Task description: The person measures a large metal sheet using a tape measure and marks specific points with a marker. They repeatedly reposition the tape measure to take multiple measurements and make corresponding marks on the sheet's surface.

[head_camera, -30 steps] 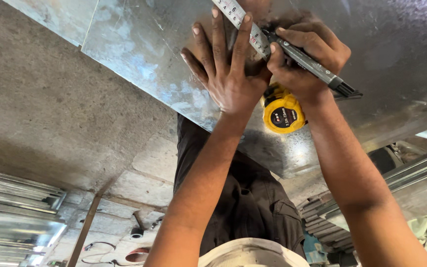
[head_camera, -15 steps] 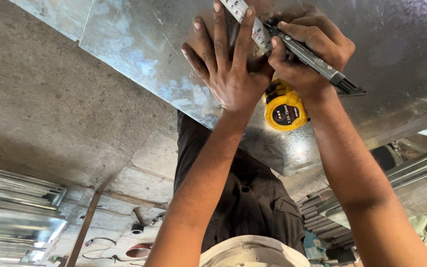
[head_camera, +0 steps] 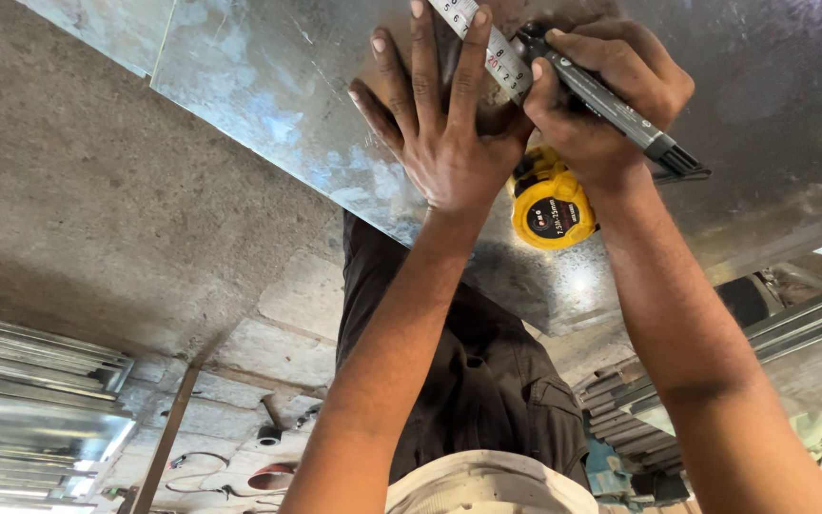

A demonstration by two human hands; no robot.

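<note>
Our left hand (head_camera: 444, 143) lies spread and flat, pinning the tape blade (head_camera: 487, 43) against the galvanised sheet (head_camera: 268, 86). At three o'clock of it, our right hand (head_camera: 601, 100) is closed around a black marker (head_camera: 611, 100). The yellow tape case (head_camera: 549, 205) sits at six o'clock, between our wrists. We judge the sheet stiff, slick and sharp-edged, best held down by a flat palm; the blade is springy.

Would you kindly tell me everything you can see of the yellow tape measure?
The tape measure has a round yellow case with a black label, lying on the grey metal sheet. Its pale printed blade runs out up the sheet and leaves the picture. The left hand lies flat beside the blade; whether it pins it is unclear. The right hand, holding a dark marker, rests over the case's upper edge.
</note>
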